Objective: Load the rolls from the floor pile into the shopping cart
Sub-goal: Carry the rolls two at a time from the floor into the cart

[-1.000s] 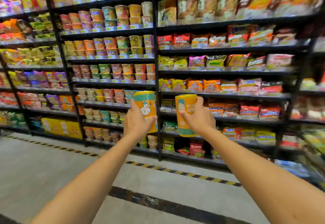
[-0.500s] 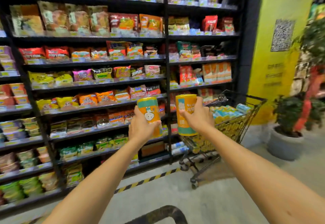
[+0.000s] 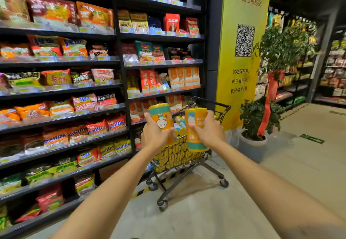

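both arms are stretched forward, each hand carrying one roll toward the shopping cart point(image 3: 189, 156), which stands ahead near the middle of the scene, close to the dark shelving point(image 3: 119, 64) on the left and a yellow pillar point(image 3: 243, 51) on the right. the left hand point(image 3: 154, 135) is wrapped tight around the lower half of an orange and teal roll point(image 3: 162, 120) held upright, tilted a little to the left; the right hand point(image 3: 209, 132) is clamped the same way on a second roll point(image 3: 195, 128), also upright, its printed side facing the camera. the two rolls are near each other but not touching, and both sit in front of the near rim of the cart as seen from here — whether they are already over the basket or short of it i cannot tell. the basket is well filled with similar yellow and teal rolls point(image 3: 177, 150), heaped close to the rim. the floor pile is not in view. this looks like the carry stage of one more load, with the drop not yet made. the next move probably calls for stepping in closer, getting both hands past the wire rim, and laying the rolls on top of the heap rather than dropping them — with the basket this full, a roll set near the edge could slide off onto the floor point(image 3: 280, 163). a potted plant point(image 3: 262, 115) stands just right of the cart, clear of the reach.
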`<state>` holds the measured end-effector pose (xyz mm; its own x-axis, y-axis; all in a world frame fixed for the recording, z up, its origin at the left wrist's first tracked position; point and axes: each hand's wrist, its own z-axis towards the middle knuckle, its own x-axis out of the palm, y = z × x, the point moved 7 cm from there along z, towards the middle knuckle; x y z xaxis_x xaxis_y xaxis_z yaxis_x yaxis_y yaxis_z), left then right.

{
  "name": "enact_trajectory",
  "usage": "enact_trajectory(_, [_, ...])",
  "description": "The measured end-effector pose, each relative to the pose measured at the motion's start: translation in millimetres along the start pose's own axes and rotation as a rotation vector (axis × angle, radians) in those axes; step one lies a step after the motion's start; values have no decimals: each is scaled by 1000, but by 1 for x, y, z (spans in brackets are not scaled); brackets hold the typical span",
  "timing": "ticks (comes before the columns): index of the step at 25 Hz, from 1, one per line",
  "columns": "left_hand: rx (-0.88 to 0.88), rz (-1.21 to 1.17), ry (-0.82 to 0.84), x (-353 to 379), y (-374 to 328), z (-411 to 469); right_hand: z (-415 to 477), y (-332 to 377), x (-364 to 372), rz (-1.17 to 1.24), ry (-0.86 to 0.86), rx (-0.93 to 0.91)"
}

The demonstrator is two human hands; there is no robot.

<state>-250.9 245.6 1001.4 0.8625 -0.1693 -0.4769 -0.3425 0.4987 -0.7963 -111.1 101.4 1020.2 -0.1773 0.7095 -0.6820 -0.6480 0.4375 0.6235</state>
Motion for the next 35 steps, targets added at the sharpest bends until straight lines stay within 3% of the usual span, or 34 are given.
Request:
enact_trajectory(7, [6, 3, 42, 108, 25, 117, 131, -63, 58, -33, 18, 47])
enact_trajectory(17, [-140, 52, -22, 217, 100, 335, 365, -112, 171, -32, 114, 72])
enact_trajectory(28, [-385, 180, -98, 353, 176, 486, 569, -179, 343, -106, 439, -127])
enact_trajectory(35, [-564, 234, -12, 401, 254, 544, 640, -185, 456, -136, 620, -153])
